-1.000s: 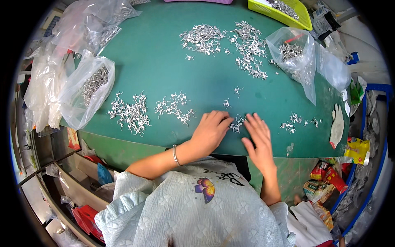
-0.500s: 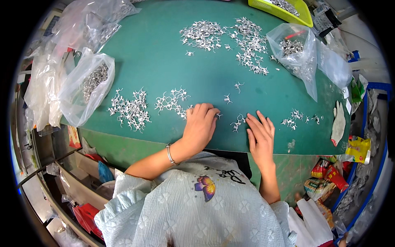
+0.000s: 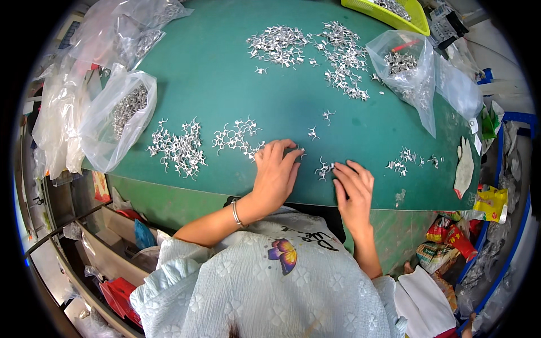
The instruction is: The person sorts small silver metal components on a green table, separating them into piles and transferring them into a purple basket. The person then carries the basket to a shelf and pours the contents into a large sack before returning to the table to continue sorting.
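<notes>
My left hand (image 3: 274,172), with a metal bangle on its wrist, rests on the green tabletop with its fingers bent and its thumb apart. A small silvery metal clip (image 3: 302,151) touches its index fingertip. My right hand (image 3: 354,188) lies with fingers stretched out, their tips at a little cluster of similar clips (image 3: 323,169). Two loose clips, one of them the nearer clip (image 3: 313,133), sit beyond the gap between my hands. Left of my left hand spreads a loose group of clips (image 3: 234,138), and farther left a denser pile (image 3: 180,149).
Two larger clip piles, the left one (image 3: 276,46) among them, lie at the back. Open plastic bags of metal parts stand at left (image 3: 121,121) and right (image 3: 404,70). A yellow-green basket (image 3: 414,23) is at the far edge. A few clips (image 3: 403,161) and a white glove (image 3: 464,169) lie right.
My right hand has shifted slightly left, and the cluster of clips at its fingertips has moved a little left too. The clip at my left index finger has moved slightly farther away.
</notes>
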A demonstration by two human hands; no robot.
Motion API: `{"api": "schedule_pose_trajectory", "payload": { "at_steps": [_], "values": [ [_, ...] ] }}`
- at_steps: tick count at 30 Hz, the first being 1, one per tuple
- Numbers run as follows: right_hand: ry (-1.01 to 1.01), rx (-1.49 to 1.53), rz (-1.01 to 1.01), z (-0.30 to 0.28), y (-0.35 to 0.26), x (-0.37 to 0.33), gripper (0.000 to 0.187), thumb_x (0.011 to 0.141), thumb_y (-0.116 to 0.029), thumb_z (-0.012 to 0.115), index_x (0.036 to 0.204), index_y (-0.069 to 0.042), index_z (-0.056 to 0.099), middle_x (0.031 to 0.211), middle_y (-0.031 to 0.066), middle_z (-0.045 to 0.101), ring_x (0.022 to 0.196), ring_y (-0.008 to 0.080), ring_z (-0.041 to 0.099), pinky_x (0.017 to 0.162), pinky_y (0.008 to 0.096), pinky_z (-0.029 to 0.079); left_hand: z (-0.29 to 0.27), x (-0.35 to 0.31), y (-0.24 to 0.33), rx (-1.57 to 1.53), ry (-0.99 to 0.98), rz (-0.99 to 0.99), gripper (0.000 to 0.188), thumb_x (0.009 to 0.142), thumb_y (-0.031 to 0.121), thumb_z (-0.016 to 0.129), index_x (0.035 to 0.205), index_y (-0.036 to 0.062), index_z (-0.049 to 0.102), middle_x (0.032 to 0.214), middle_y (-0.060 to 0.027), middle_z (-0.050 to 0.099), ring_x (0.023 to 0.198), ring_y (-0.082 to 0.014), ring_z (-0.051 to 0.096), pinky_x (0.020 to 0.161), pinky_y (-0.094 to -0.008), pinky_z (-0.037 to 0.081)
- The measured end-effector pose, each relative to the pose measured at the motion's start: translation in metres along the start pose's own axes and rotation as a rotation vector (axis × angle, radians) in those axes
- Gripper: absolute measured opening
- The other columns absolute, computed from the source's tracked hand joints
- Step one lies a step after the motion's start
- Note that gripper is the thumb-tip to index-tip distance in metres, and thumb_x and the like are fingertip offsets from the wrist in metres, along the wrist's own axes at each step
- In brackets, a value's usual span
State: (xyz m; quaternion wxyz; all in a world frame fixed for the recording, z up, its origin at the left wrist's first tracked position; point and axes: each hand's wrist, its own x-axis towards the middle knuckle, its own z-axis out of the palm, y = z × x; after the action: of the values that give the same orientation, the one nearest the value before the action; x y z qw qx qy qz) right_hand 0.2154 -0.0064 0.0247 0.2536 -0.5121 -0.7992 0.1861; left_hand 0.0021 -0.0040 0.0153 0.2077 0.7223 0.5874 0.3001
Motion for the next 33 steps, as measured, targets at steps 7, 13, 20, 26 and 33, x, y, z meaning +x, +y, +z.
{"api": "schedule_pose_trajectory", "payload": {
  "at_steps": [7,13,20,26,33],
  "values": [
    [0.094,-0.070,0.058,0.001,-0.001,0.007,0.033,0.074,-0.005,0.075,0.106,-0.004,0.067,0.106,0.0069,0.063,0.096,0.0272,0.056,0.084,0.0391,0.040,0.007,0.005,0.012,-0.019,-0.096,0.180,0.035,0.078,0.009,0.071,0.112,0.0076,0.062,0.114,-0.0099,0.053,0.107,-0.0284,0.049,0.088,-0.0420,0.034],
    [0.137,-0.011,0.091,0.007,0.005,0.006,0.032,0.075,-0.001,0.073,0.107,-0.003,0.067,0.094,0.0077,0.065,0.088,0.0241,0.057,0.080,0.0355,0.041,0.013,0.004,0.008,-0.015,-0.115,0.179,0.023,0.078,0.008,0.072,0.100,0.0076,0.065,0.100,-0.0063,0.057,0.097,-0.0245,0.053,0.081,-0.0405,0.034],
    [0.193,0.073,0.158,0.008,0.006,0.005,0.033,0.075,0.004,0.071,0.107,-0.001,0.066,0.093,0.0099,0.065,0.088,0.0265,0.058,0.080,0.0370,0.044,0.005,0.006,0.002,-0.092,0.103,0.146,0.021,0.076,0.001,0.072,0.094,0.0076,0.065,0.093,-0.0045,0.060,0.087,-0.0223,0.055,0.079,-0.0378,0.034],
    [0.223,0.109,0.033,0.011,-0.015,0.004,0.031,0.075,0.001,0.072,0.105,-0.002,0.067,0.098,0.0113,0.065,0.092,0.0303,0.058,0.082,0.0395,0.043,-0.003,0.007,-0.013,-0.017,0.235,0.024,0.020,0.075,0.001,0.072,0.092,0.0075,0.065,0.090,-0.0036,0.060,0.086,-0.0222,0.055,0.078,-0.0369,0.034],
    [-0.221,0.086,-0.323,0.027,-0.036,0.001,0.033,0.078,-0.009,0.070,0.109,-0.001,0.065,0.118,0.0091,0.063,0.109,0.0269,0.057,0.089,0.0423,0.042,-0.009,0.004,-0.016,0.029,0.175,-0.023,0.026,0.076,0.000,0.069,0.101,0.0072,0.064,0.103,-0.0064,0.058,0.098,-0.0247,0.054,0.083,-0.0391,0.034]
  ]
}}
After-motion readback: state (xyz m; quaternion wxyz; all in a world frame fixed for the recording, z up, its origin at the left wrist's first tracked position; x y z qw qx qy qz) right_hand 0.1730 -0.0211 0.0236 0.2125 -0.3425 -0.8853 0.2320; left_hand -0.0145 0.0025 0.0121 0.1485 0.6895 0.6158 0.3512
